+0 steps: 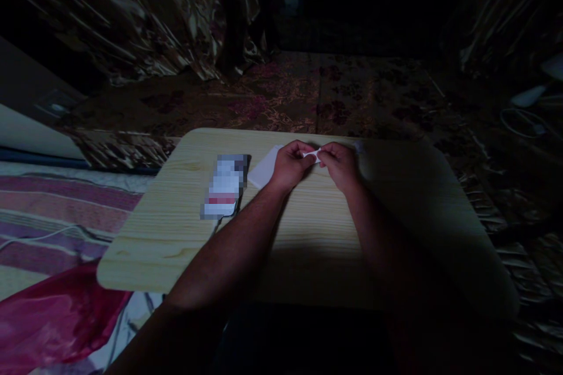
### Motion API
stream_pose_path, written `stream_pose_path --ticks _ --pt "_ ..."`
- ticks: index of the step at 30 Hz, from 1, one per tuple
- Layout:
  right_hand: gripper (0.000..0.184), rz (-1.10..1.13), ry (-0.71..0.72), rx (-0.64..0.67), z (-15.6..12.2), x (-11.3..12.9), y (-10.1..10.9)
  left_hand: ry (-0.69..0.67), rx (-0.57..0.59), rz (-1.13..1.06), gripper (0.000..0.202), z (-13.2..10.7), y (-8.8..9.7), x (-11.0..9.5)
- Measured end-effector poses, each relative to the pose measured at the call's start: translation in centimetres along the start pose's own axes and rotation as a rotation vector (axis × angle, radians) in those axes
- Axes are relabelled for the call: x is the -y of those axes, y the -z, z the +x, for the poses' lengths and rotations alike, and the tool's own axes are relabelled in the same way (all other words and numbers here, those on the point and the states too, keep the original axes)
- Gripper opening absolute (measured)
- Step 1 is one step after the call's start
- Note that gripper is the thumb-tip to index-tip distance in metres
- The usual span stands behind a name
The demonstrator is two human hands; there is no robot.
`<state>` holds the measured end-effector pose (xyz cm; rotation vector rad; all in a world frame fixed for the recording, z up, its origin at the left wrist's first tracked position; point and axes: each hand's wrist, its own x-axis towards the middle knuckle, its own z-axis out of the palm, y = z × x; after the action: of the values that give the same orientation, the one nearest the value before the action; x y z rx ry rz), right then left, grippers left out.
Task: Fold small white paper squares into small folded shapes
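1. A small white piece of paper (pixel 312 156) is held just in from the middle of the tabletop's (pixel 149 240) far edge.
2. It is pinched from both sides: one end is gripped by the left hand (pixel 290 165), the other by the right hand (pixel 339 165), with only a short gap between them. Whether it is folded cannot be told.
3. For good handling, the grip is best made light and even, since thin paper is likely to be creased or torn by uneven pulling.
4. Edges are probably best lined up before any pressure is applied, as the light is dim.
5. A white sheet or pad (pixel 265 167) is partly covered by the left hand; care is advised so that it is not dragged.
6. A phone (pixel 224 184) is laid towards the far left corner and is best left clear of the left forearm (pixel 235 234).
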<state>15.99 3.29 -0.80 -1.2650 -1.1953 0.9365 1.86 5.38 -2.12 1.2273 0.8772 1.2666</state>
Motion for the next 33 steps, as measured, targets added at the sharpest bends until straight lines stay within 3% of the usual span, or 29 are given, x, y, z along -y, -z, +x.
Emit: stream_pose_path --ticks 33 --pt "0.013 0.027 -0.002 0.069 0.19 -0.57 -0.03 0.012 -0.036 -0.036 0.026 -0.42 0.10 -0.70"
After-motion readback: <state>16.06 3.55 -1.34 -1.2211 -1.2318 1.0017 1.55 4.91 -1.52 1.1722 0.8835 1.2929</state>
